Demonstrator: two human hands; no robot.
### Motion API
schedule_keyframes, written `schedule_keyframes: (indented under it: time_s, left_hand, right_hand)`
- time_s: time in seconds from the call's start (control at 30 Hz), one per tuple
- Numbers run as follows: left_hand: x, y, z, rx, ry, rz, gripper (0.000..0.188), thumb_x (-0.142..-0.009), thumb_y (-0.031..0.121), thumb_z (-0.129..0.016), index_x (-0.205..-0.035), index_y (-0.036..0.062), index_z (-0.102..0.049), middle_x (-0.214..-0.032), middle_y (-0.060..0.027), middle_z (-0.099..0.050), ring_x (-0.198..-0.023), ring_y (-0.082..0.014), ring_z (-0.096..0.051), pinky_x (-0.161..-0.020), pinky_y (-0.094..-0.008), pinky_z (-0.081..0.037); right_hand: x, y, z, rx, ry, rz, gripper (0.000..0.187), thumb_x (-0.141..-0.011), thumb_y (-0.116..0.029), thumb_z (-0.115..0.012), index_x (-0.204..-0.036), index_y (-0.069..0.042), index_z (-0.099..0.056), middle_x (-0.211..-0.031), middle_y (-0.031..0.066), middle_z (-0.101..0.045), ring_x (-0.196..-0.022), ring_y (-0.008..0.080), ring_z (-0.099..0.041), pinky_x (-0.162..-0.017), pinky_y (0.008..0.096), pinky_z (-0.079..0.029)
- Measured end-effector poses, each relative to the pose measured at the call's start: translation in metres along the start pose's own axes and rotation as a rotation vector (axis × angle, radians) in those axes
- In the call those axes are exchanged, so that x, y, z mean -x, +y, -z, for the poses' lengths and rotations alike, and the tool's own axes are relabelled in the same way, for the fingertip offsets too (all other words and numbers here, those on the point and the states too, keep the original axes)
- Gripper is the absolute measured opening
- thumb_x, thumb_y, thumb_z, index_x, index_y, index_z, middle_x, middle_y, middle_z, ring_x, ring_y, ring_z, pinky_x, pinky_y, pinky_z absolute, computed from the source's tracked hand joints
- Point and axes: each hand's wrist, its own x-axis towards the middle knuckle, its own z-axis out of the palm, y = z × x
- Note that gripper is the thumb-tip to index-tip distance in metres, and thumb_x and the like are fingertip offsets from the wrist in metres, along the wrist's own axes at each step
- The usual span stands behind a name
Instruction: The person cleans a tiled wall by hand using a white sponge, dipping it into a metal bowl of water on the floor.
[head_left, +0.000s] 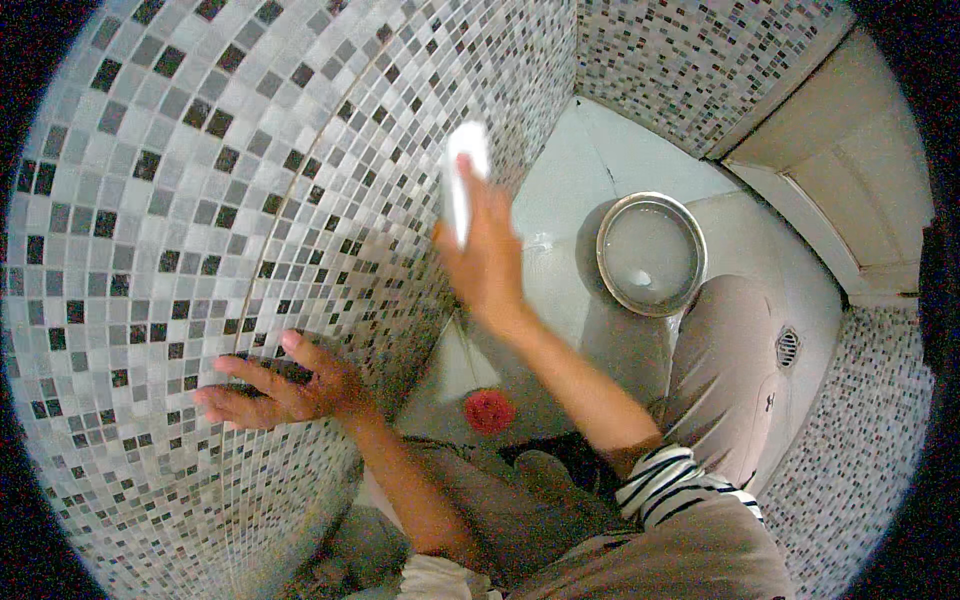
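Note:
A white oblong block (pixel 463 180), perhaps a scrubbing brush, is in my right hand (pixel 487 265). My fingers close around it, and it is held up against the mosaic-tiled wall (pixel 330 170) on the left. Motion blurs both the hand and the block, so the block's underside does not show. Lower down on the same wall, my left hand (pixel 285 390) rests with its fingers stretched apart and holds nothing.
A round metal basin (pixel 602 262) of cloudy water stands on the pale wet floor (pixel 560 165), close to my right knee (pixel 725 320). Below my right forearm lies a red round object (pixel 489 411). A floor drain (pixel 789 347) and a door (pixel 835 190) are to the right.

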Motion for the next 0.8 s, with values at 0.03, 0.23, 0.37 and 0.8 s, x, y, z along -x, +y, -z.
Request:
schedule_keyframes:
  time_s: [0.03, 0.23, 0.37, 0.8]
  left_hand:
    - [0.0, -0.003, -0.002, -0.013, 0.018, -0.022, 0.056, -0.089, 0.042, -0.05, -0.133, 0.0072, -0.046, -0.144, -0.0207, -0.028, -0.132, -0.0397, -0.026, -0.106, -0.0566, -0.021]
    - [0.004, -0.011, -0.001, -0.036, 0.009, -0.024, 0.056, -0.089, 0.041, -0.051, -0.133, 0.007, -0.045, -0.145, -0.0206, -0.027, -0.133, -0.0396, -0.026, -0.106, -0.0561, -0.02]
    - [0.009, -0.003, 0.0, -0.023, -0.013, -0.026, 0.057, -0.089, 0.041, -0.05, -0.134, 0.0071, -0.044, -0.146, -0.0201, -0.026, -0.133, -0.0403, -0.025, -0.107, -0.0549, -0.019]
    - [0.003, -0.011, -0.004, -0.024, 0.011, 0.005, 0.059, -0.09, 0.046, -0.047, -0.135, 0.0078, -0.043, -0.146, -0.0189, -0.026, -0.134, -0.0405, -0.024, -0.107, -0.054, -0.017]
  right_hand:
    - [0.026, -0.013, 0.001, -0.123, -0.127, -0.065, 0.07, -0.077, -0.004, -0.056, -0.141, -0.017, -0.029, -0.122, 0.0242, -0.043, -0.098, 0.044, -0.053, -0.079, 0.0473, -0.048]
    - [0.017, -0.004, 0.006, -0.077, -0.232, 0.008, 0.075, -0.076, -0.004, -0.058, -0.142, -0.019, -0.027, -0.123, 0.0266, -0.041, -0.105, 0.0481, -0.05, -0.079, 0.0486, -0.05]
    - [-0.002, 0.011, 0.001, -0.101, -0.021, -0.038, 0.076, -0.075, -0.005, -0.061, -0.142, -0.019, -0.028, -0.121, 0.0246, -0.044, -0.105, 0.0481, -0.05, -0.08, 0.0479, -0.05]
    - [0.029, -0.014, -0.004, -0.061, -0.082, -0.085, 0.074, -0.076, -0.006, -0.059, -0.142, -0.017, -0.026, -0.12, 0.0231, -0.047, -0.104, 0.0475, -0.05, -0.085, 0.0456, -0.048]
